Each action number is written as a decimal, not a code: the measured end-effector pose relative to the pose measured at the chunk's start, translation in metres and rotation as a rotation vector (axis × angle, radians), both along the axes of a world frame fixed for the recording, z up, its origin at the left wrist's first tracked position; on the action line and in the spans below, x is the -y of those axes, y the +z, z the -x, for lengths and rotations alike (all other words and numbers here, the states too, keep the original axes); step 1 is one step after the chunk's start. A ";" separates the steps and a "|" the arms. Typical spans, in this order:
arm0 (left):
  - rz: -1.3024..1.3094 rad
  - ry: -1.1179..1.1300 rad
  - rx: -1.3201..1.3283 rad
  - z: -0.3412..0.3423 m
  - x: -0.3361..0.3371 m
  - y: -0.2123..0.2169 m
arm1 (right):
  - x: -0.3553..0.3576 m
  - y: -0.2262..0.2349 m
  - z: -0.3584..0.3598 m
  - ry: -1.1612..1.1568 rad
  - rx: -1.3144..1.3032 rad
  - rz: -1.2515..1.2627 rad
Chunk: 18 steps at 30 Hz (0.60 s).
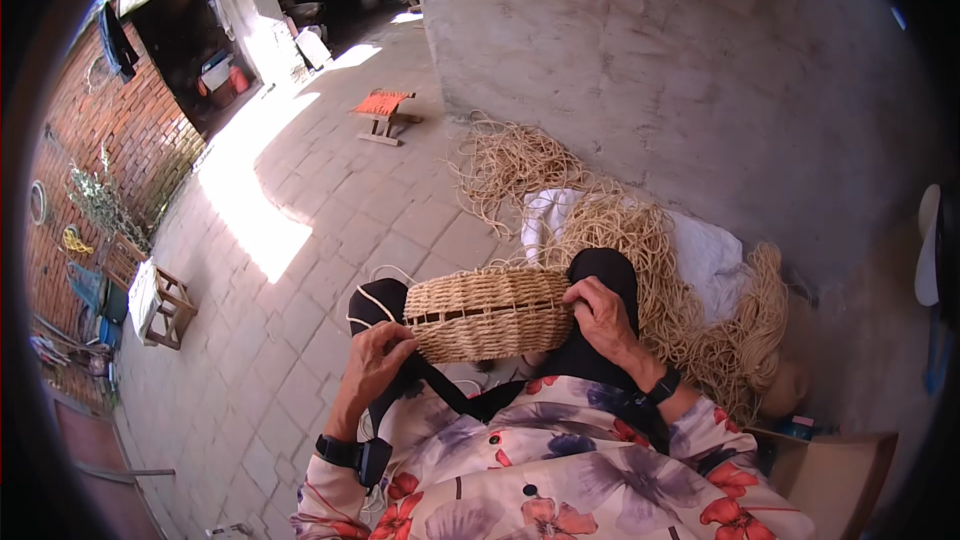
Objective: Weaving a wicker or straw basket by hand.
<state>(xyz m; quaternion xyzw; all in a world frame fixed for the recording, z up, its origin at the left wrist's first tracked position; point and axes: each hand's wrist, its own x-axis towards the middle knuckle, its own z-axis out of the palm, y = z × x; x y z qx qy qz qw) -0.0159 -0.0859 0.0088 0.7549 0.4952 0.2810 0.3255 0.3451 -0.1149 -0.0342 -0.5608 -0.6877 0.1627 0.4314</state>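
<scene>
A woven straw-coloured basket lies across my knees, with a dark slit running along its middle. Its right end is gripped by my right hand, the thumb and fingers closed on the edge. My left hand is closed in a pinch at the basket's left end, touching or nearly touching the weave. A thin pale cord loops over my left knee and runs towards that hand. What lies between the left fingertips is too small to make out.
Heaps of loose tan cord and a white sack lie along the plaster wall ahead and to the right. An orange-topped stool stands on the paving ahead. Another small wooden stool is at the left. Cardboard sits near my right elbow.
</scene>
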 end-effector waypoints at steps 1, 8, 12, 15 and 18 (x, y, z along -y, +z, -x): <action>0.000 0.001 0.003 0.001 0.000 -0.001 | -0.001 0.000 0.002 -0.003 -0.023 -0.008; 0.018 0.014 0.025 0.003 0.003 0.001 | -0.002 0.005 0.006 0.042 0.078 -0.015; 0.042 -0.001 0.030 0.004 0.001 -0.001 | -0.003 0.028 0.037 0.129 0.070 -0.204; 0.034 0.021 0.013 0.004 -0.001 -0.001 | -0.004 0.046 0.063 0.202 0.185 -0.231; 0.045 0.041 -0.002 0.007 -0.003 -0.001 | -0.010 0.051 0.076 0.268 0.319 -0.231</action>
